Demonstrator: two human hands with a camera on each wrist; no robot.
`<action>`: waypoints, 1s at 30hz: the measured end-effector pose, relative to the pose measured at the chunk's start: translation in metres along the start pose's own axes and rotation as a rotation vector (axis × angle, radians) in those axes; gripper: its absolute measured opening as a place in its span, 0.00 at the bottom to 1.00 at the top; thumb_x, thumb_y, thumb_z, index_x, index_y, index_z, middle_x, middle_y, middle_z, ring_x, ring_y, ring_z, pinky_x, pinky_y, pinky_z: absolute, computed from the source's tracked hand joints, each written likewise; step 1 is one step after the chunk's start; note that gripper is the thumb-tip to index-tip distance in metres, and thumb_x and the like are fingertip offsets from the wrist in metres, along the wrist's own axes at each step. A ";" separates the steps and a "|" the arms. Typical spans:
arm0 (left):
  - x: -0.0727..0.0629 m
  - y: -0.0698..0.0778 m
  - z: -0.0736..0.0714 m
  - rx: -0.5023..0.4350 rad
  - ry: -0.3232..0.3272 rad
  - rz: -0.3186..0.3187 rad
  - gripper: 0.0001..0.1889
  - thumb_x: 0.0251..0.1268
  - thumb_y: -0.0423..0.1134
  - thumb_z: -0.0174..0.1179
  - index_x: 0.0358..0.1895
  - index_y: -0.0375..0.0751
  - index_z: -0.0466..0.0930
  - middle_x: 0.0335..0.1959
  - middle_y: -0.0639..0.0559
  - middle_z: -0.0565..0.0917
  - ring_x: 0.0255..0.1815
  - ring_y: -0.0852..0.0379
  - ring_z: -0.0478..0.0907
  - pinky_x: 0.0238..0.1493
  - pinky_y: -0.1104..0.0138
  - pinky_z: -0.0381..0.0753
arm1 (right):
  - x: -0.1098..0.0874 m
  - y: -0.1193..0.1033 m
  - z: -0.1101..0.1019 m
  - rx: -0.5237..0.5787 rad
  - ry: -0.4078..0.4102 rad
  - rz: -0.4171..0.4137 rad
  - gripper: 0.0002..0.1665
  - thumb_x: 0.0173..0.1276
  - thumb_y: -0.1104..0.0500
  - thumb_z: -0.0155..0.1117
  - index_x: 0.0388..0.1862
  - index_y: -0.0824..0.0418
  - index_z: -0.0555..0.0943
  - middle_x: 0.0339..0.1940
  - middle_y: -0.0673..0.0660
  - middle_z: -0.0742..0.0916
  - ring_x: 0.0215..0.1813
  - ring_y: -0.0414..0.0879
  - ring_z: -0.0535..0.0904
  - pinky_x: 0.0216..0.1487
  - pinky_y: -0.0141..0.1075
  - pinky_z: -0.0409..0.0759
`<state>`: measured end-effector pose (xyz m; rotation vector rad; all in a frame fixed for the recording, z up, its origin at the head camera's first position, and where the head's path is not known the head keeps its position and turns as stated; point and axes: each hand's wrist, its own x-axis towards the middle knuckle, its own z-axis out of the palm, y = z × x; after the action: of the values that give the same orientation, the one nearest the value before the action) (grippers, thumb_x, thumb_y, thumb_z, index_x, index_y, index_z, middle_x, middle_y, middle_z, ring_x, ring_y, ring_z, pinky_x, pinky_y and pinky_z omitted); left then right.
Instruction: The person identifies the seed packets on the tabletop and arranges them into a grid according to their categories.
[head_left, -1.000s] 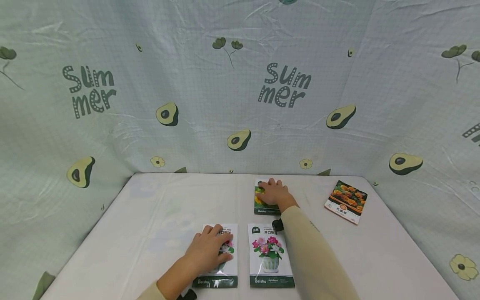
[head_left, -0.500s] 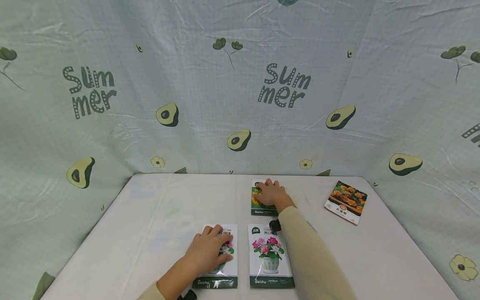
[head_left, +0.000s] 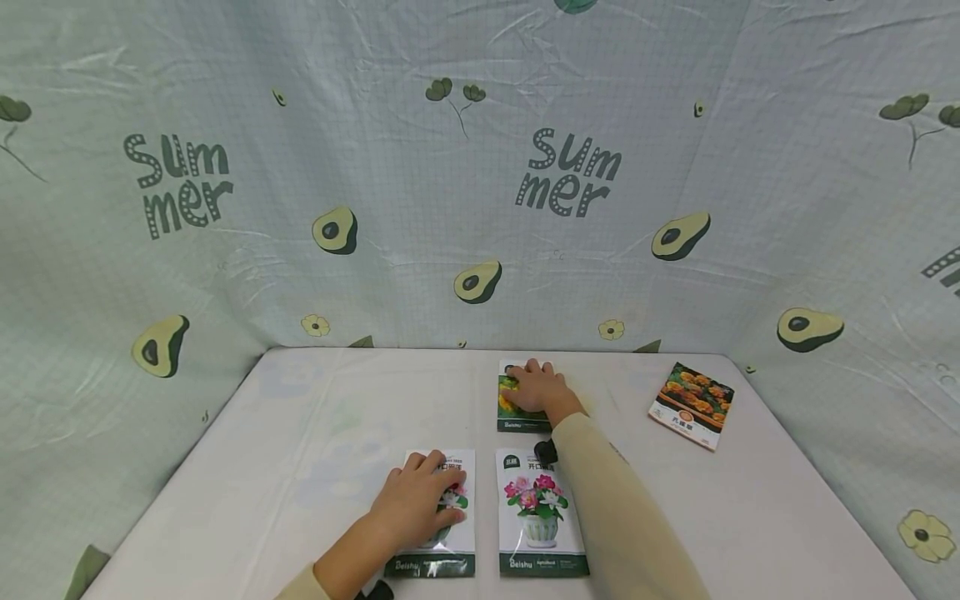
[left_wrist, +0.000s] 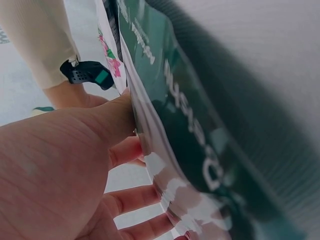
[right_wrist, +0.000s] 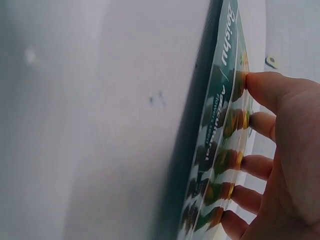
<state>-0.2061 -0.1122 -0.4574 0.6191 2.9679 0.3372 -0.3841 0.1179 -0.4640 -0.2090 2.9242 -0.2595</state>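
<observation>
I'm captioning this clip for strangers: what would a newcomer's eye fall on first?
Likely the pale grey-green cloth backdrop, printed with avocados and "summer" lettering, filling the upper head view. Next, the glossy white packet picturing pink flowers in a striped pot, lower centre on the white table, with the left hand on a matching packet beside it. Farther back, the right hand rests on a yellow-and-green packet.
</observation>
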 end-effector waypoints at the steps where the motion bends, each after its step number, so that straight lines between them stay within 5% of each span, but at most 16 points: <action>1: 0.000 0.000 0.000 -0.001 0.002 0.001 0.28 0.59 0.59 0.71 0.61 0.55 0.83 0.63 0.46 0.78 0.63 0.42 0.73 0.54 0.44 0.77 | 0.000 -0.001 0.000 0.000 -0.001 -0.003 0.37 0.77 0.36 0.54 0.80 0.47 0.65 0.77 0.61 0.68 0.74 0.62 0.62 0.77 0.61 0.60; 30: 0.001 -0.002 0.003 0.015 0.000 0.013 0.27 0.59 0.61 0.70 0.60 0.56 0.83 0.61 0.47 0.78 0.61 0.43 0.73 0.52 0.45 0.78 | 0.000 -0.021 0.001 -0.002 -0.016 -0.039 0.37 0.78 0.35 0.52 0.80 0.46 0.66 0.77 0.60 0.69 0.75 0.61 0.63 0.76 0.59 0.62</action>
<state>-0.2076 -0.1132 -0.4607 0.6402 2.9709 0.3163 -0.3814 0.0971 -0.4612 -0.2672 2.9075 -0.2594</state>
